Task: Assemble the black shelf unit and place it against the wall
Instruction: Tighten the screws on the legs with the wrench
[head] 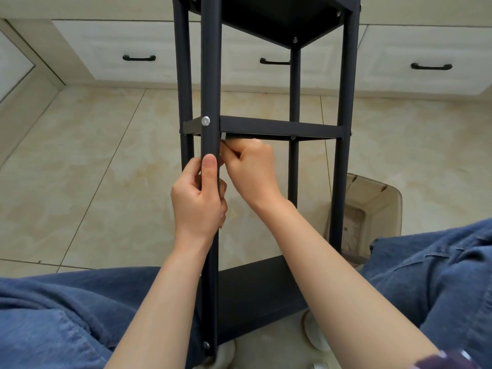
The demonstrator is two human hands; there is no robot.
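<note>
The black shelf unit (279, 127) rises between my knees, close in front of me, above a beige tiled floor (93, 169). I see three of its shelves: a top shelf (287, 17) seen from beneath, a middle shelf level with my hands, and a bottom shelf (253, 288) between my legs, which are in blue jeans (53, 315).

My left hand (198, 198) is clamped round the nearest post (210, 75), thumb pointing up along its front, just below a silver screw head (205, 120) where the middle shelf joins the post. My right hand (251, 169) is right beside it, behind the post and just under the middle shelf, its fingers curled and pinching a small silver metal piece (223, 136); I cannot tell what it is.

Beyond the unit, white drawers (138, 35) with black handles (139, 58) run along the far wall. A clear brownish plastic container (378, 209) sits on the floor to my right.
</note>
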